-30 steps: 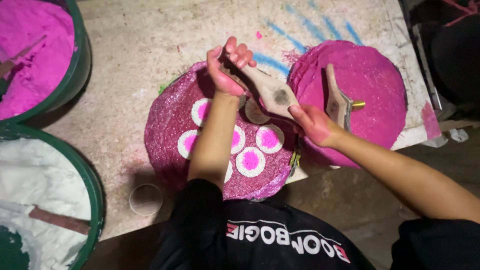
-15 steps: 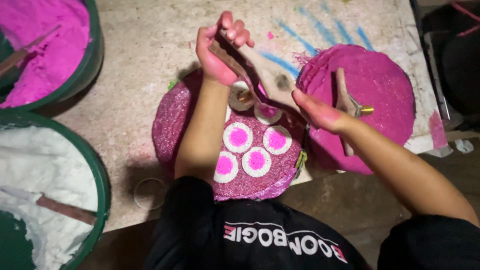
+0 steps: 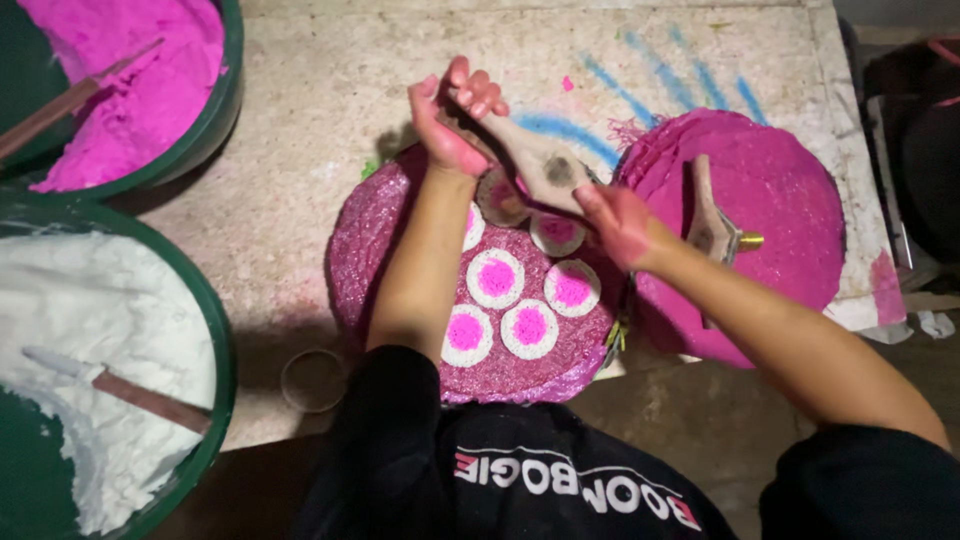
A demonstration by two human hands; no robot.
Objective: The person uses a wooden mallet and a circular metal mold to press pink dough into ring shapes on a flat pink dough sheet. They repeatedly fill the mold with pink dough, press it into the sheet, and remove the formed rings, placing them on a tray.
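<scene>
My left hand (image 3: 452, 122) grips the handle end of a wooden paddle-shaped mould (image 3: 535, 160), held above a round glittery pink tray (image 3: 370, 250). My right hand (image 3: 612, 220), stained pink, holds the mould's other end. On the tray lie several white discs with pink centres (image 3: 496, 278); one more disc (image 3: 500, 198) sits just under the mould. My left forearm hides part of the tray.
A second round pink tray (image 3: 780, 200) at the right carries another wooden mould (image 3: 708, 222). At the left stand a green tub of pink powder (image 3: 130, 90) and a green tub of white powder (image 3: 110, 330), each with a stick in it. A small ring (image 3: 313, 380) lies near the table edge.
Both hands swung the wooden mould down over the tray and lifted it again; one more disc now lies at the tray's top. The view shifted slightly.
</scene>
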